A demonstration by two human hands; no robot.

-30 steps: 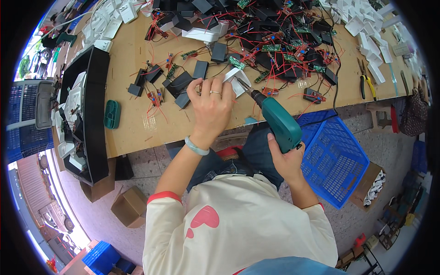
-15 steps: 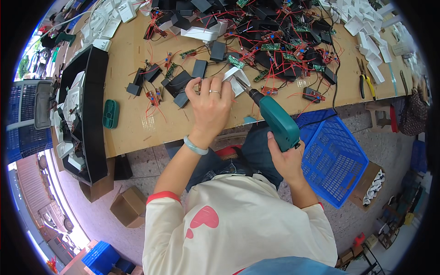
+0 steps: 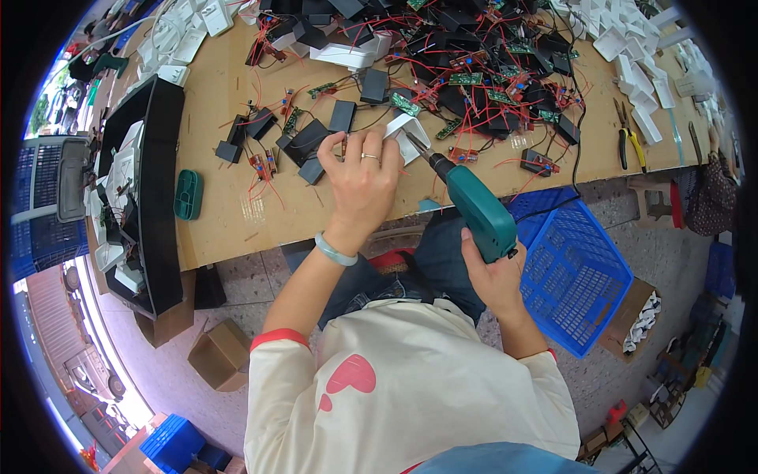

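My left hand [image 3: 362, 183] is closed on the near edge of a small white plastic housing [image 3: 407, 125], its fingertips partly hidden behind the hand. In my right hand [image 3: 497, 283] is a green electric screwdriver [image 3: 477, 204], gripped at its rear end. Its black nose and metal tip point up and left, the tip reaching into the open side of the housing. What the tip touches inside is too small to make out. Black boxes [image 3: 309, 141] with wires lie just left of my left fingers, and a small green circuit board [image 3: 406, 104] is just beyond the housing.
A big heap of black boxes, boards and red wires [image 3: 489, 87] covers the far middle. White housings [image 3: 632, 75] pile up at the far right, near pliers [image 3: 632, 142]. Left stand a black bin [image 3: 162, 205] and a green tray [image 3: 189, 194]. A blue crate [image 3: 580, 276] sits below the table's edge.
Both hands, the housing and the screwdriver keep almost the same place. The whole view has shifted very slightly.
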